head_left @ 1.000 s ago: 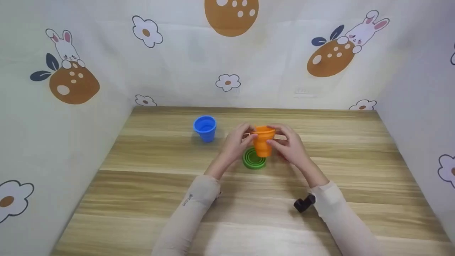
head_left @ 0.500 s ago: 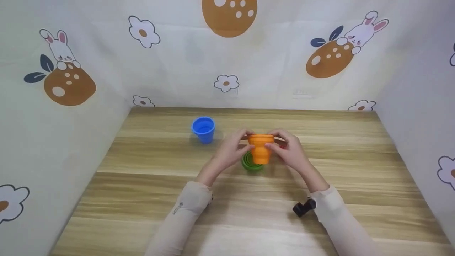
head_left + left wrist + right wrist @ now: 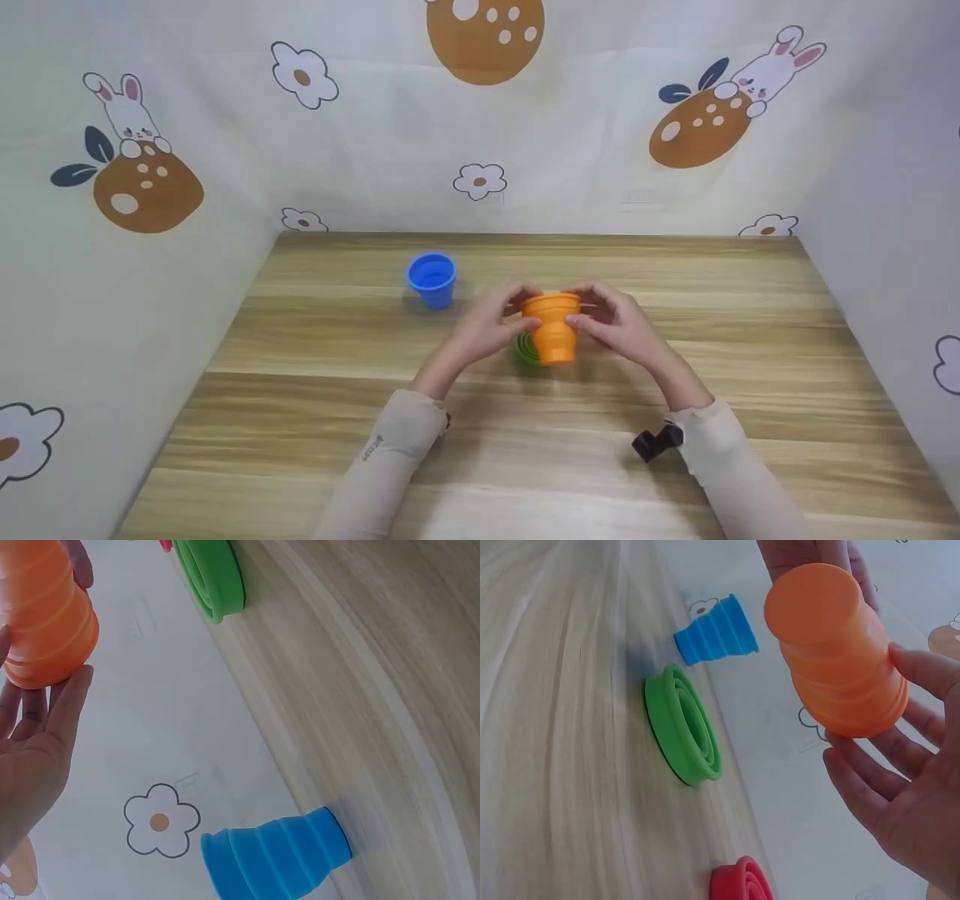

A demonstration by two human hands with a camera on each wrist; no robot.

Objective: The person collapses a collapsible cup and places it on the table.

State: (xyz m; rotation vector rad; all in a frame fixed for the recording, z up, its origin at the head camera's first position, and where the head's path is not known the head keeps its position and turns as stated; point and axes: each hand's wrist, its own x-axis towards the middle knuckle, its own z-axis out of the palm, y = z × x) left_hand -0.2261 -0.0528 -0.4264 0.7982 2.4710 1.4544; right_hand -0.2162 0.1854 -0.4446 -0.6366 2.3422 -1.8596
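Note:
Both hands hold an orange collapsible cup above the table, its wide rim up and its ribbed wall drawn out. My left hand grips the rim side from the left, thumb on the front. From the right, my right hand pinches the same cup with thumb and fingers. Behind and below it lies a green collapsible cup, folded flat into rings and partly hidden in the head view. A blue collapsible cup stands extended and upright to the left of the hands.
A flat red collapsible cup lies on the table beyond the green one in the right wrist view, hidden in the head view. The wood-grain table meets patterned cloth walls. A black wrist camera mount juts from the right sleeve.
The hands have brought the orange cup lower in the head view, toward the body, and its base now covers more of the green cup. The blue cup stays where it stood.

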